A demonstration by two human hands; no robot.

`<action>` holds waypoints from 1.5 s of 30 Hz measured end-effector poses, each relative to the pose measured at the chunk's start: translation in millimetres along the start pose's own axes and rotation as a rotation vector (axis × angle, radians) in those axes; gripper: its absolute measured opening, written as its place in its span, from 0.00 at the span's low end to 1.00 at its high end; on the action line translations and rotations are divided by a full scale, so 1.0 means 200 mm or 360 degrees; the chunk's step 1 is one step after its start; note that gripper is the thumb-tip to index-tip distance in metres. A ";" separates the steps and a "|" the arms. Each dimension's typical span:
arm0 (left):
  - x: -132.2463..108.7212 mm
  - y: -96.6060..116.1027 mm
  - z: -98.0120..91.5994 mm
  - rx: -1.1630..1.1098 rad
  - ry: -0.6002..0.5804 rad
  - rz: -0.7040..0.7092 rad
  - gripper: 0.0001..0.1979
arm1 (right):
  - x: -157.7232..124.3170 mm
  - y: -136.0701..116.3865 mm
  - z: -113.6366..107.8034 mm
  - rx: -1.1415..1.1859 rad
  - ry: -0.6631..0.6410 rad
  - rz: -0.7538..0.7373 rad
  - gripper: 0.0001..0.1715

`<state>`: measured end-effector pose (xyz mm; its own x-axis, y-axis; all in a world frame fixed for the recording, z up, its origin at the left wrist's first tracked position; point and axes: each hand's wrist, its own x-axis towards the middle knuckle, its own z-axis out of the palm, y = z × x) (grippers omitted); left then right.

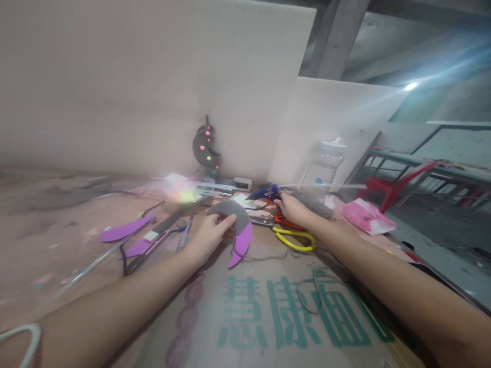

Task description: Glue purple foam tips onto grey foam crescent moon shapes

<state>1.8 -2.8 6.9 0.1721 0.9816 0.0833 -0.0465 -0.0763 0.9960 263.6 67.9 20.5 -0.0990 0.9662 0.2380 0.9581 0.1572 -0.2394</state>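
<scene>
My left hand (217,230) pinches a crescent moon shape (243,240) above the cardboard. Grey yarn wraps its upper part, while the lower tip shows bare purple. From it a loose strand of grey yarn (268,259) trails to the right over the board. Farther out, my right hand (289,207) is closed at a blue glue gun (264,193) lying near the back of the table; its fingertips are partly hidden. Yellow-handled scissors (295,239) rest just below my right wrist. A ball of grey yarn (312,203) sits behind that wrist.
Printed cardboard (268,317) covers the front of the table. Purple crescent pieces (125,229), a utility knife (153,243) and clear sticks lie left. A finished dark moon ornament (205,148) stands by the wall. A pink bag (368,217) and a water bottle (326,161) are right.
</scene>
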 end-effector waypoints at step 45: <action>0.01 0.00 0.00 -0.0054 -0.0012 0.0014 0.18 | -0.37 -0.29 -0.17 0.0250 0.0103 -0.0509 0.15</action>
<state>1.9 -0.1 7.5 0.1789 0.9796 0.0921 -0.0815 -0.0785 0.9936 223.7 -19.1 49.3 -0.3652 0.8488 0.3824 0.8279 0.4840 -0.2835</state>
